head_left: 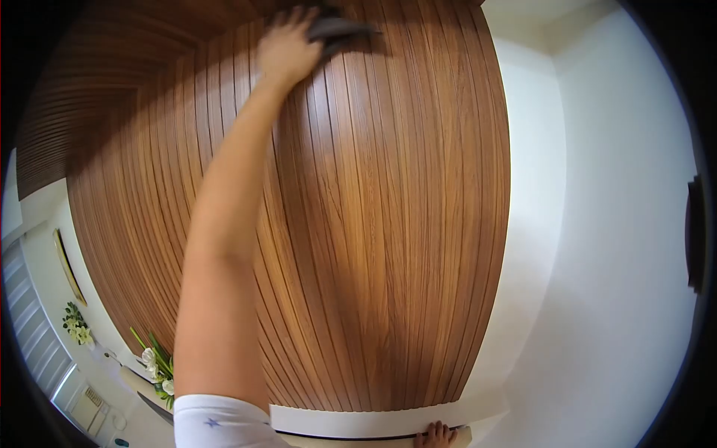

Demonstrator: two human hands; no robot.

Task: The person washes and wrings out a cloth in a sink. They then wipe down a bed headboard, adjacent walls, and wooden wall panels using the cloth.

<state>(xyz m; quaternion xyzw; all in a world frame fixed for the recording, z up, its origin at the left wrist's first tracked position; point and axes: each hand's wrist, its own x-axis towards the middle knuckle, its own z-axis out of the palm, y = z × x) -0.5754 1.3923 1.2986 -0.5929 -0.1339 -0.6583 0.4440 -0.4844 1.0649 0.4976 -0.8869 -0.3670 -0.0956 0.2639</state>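
Note:
My left hand (287,51) is stretched high against the wooden slatted wall panel (373,224), its arm reaching up from the bottom left. It holds a dark cloth (340,30) on the panel; both hand and cloth are blurred by motion. Low in the view, my right hand (435,435) lies with fingers apart on the pale ledge (403,442) below the panel. Only its fingers and part of its back show. A white sleeve (220,422) covers my left upper arm.
White flowers with green leaves (157,366) stand at lower left, with another flower arrangement (77,325) beyond. A framed picture (69,267) hangs on the far wall near a window blind (33,321). A dark object (694,235) shows at the right edge, by a white wall (620,224).

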